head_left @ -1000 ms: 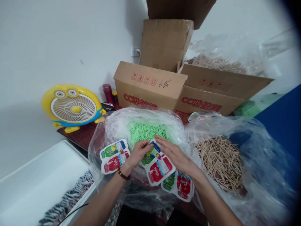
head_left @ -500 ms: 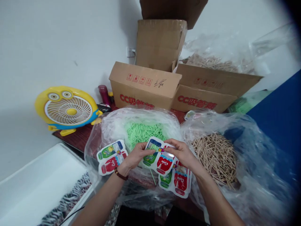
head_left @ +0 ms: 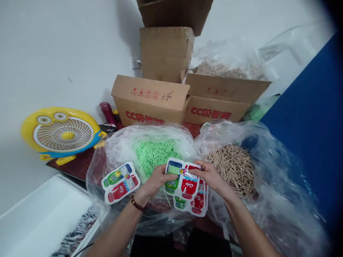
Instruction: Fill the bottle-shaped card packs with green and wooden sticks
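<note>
Head cam: L hand (head_left: 154, 179) + R hand (head_left: 212, 175) both pinching jar-print pouch (head_left: 189, 187), one per side. Prob. v. light, bendy, slick; best gripped at edges w/o creasing.

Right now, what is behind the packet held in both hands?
Behind the held packet, a second packet shows its lower part, and green sticks show farther back. The second packet's upper-left part is covered, unseen.
</note>
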`<control>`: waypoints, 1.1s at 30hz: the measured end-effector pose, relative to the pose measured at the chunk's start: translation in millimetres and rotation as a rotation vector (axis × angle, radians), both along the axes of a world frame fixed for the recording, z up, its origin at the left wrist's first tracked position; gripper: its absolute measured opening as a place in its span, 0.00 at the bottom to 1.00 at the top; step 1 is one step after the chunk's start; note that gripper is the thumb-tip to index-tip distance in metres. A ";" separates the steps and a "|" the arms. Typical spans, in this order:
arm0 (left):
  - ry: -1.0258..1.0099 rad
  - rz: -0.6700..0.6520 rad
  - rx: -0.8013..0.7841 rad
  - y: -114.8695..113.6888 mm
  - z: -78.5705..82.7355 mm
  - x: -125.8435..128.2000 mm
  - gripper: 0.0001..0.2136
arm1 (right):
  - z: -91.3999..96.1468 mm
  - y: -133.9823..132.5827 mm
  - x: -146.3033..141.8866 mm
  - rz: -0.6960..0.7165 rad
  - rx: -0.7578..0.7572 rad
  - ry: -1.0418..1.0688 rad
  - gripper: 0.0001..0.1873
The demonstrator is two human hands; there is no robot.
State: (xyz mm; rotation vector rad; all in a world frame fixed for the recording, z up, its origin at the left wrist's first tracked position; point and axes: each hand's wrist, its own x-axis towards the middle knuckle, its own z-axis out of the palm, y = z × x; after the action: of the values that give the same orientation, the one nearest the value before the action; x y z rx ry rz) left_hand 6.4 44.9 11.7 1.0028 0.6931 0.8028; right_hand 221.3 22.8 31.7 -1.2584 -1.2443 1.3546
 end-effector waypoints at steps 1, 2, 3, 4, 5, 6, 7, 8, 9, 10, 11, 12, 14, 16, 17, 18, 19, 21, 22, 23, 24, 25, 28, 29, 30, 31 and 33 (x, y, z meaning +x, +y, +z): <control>0.008 0.000 0.007 -1.2 0.6 4.2 0.14 | -0.5 -2.5 3.8 -0.012 0.004 -0.012 0.12; 0.018 0.004 0.013 -2.3 0.8 8.4 0.14 | -1.0 -4.8 7.5 -0.024 0.010 -0.021 0.12; 0.025 0.010 0.017 -3.3 0.9 12.7 0.13 | -1.6 -7.0 11.1 -0.038 0.018 -0.025 0.13; 0.030 0.014 0.013 -4.3 1.0 16.9 0.13 | -2.3 -9.1 14.3 -0.049 0.023 -0.023 0.13; 0.033 0.016 0.001 -5.2 1.0 20.8 0.13 | -3.1 -11.0 17.4 -0.053 0.025 -0.016 0.13; 0.034 0.016 -0.017 -6.0 1.1 24.5 0.13 | -4.0 -12.7 20.1 -0.053 0.026 -0.004 0.13; 0.032 0.012 -0.037 -6.7 1.4 27.8 0.14 | -5.1 -14.2 22.8 -0.052 0.027 0.009 0.13; 0.031 0.002 -0.056 -7.3 1.7 30.7 0.14 | -6.4 -15.5 25.3 -0.052 0.028 0.020 0.13; 0.030 -0.010 -0.067 -7.9 2.2 33.2 0.15 | -7.8 -16.6 27.8 -0.055 0.035 0.026 0.13; 0.034 -0.018 -0.070 -8.3 2.6 35.4 0.15 | -9.5 -17.4 30.4 -0.059 0.044 0.028 0.13; 0.042 -0.023 -0.067 -8.8 3.0 37.2 0.14 | -11.5 -18.0 33.0 -0.063 0.055 0.024 0.12; 0.052 -0.025 -0.064 -9.3 3.3 38.9 0.14 | -13.6 -18.6 35.6 -0.065 0.067 0.016 0.12; 0.070 -0.017 -0.059 -10.6 4.0 42.0 0.14 | -17.9 -19.7 40.3 -0.061 0.085 0.004 0.11; 0.074 -0.016 -0.066 -12.5 5.3 45.4 0.15 | -21.2 -21.5 43.3 -0.065 0.088 0.006 0.11; 0.077 -0.022 -0.073 -13.7 6.3 47.5 0.16 | -22.1 -22.8 44.0 -0.072 0.084 0.013 0.11; 0.085 -0.034 -0.080 -15.1 7.6 49.9 0.16 | -22.4 -24.3 44.1 -0.079 0.080 0.023 0.11; 0.099 -0.048 -0.086 -16.8 9.0 52.7 0.16 | -22.2 -26.1 43.6 -0.082 0.077 0.034 0.11; 0.139 -0.060 -0.080 -21.2 11.6 59.2 0.17 | -20.9 -30.0 41.2 -0.074 0.070 0.051 0.12; 0.157 -0.052 -0.069 -23.8 12.4 62.6 0.18 | -20.1 -32.0 39.6 -0.067 0.069 0.056 0.12; 0.170 -0.035 -0.056 -26.5 12.7 66.0 0.19 | -19.5 -33.9 37.8 -0.062 0.068 0.058 0.12; 0.178 -0.014 -0.041 -29.3 12.5 69.1 0.19 | -19.4 -35.7 36.1 -0.062 0.067 0.056 0.11; 0.178 0.009 -0.030 -32.0 11.7 71.7 0.19 | -19.8 -37.3 34.4 -0.070 0.067 0.050 0.11; 0.170 0.044 -0.028 -38.4 6.7 75.3 0.15 | -25.1 -41.4 30.7 -0.125 0.048 0.047 0.13; 0.176 0.044 -0.030 -39.6 4.7 75.2 0.14 | -28.2 -42.7 29.8 -0.137 0.031 0.063 0.14; 0.186 0.037 -0.031 -40.3 2.5 74.6 0.13 | -31.7 -44.0 29.0 -0.139 0.012 0.089 0.14; 0.201 0.025 -0.028 -40.6 0.3 73.9 0.13 | -35.4 -45.4 28.4 -0.133 -0.004 0.119 0.14; 0.228 0.000 -0.012 -40.0 -4.1 73.0 0.12 | -41.6 -48.3 27.8 -0.110 -0.017 0.165 0.15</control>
State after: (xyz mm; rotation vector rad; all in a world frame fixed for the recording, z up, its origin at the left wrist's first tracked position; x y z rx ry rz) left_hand 79.4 4.9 7.5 1.0938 0.8924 0.6895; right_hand 249.0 -25.4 -9.9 -1.1841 -1.0375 1.3628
